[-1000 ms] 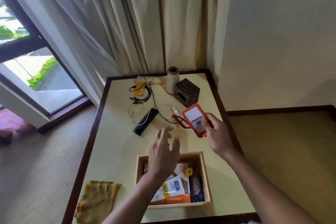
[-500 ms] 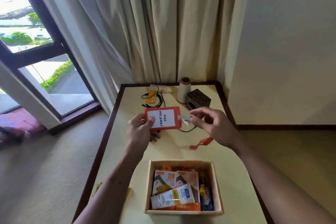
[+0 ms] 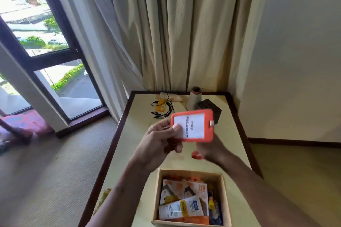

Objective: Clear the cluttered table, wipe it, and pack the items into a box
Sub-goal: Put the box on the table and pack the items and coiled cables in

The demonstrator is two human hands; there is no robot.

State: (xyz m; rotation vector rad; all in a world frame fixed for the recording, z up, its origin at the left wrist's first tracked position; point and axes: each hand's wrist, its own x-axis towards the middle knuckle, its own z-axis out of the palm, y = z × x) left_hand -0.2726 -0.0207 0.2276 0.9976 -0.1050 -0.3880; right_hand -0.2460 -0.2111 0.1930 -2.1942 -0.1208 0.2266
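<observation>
An orange card holder (image 3: 195, 125) with a white "PAS PELAWAT" card is held up above the cream table (image 3: 134, 116). My left hand (image 3: 158, 143) grips its left edge with the thumb on the card. My right hand (image 3: 210, 148) is behind and below the holder, mostly hidden, closed around the holder's orange strap (image 3: 196, 155). Below them stands an open cardboard box (image 3: 225, 199) holding several packets and a white tube (image 3: 181, 208).
At the table's far end lie a yellow gadget with black cables (image 3: 162, 108), a thread cone (image 3: 194, 99) and a dark carved box (image 3: 212, 109). A yellow cloth (image 3: 105, 196) peeks out at the table's left edge. Curtains, a window and a wall surround the corner.
The card holder passed from my right hand to my left hand and was lifted higher. My right hand dropped behind the holder and gathered the orange strap. The view tilted up.
</observation>
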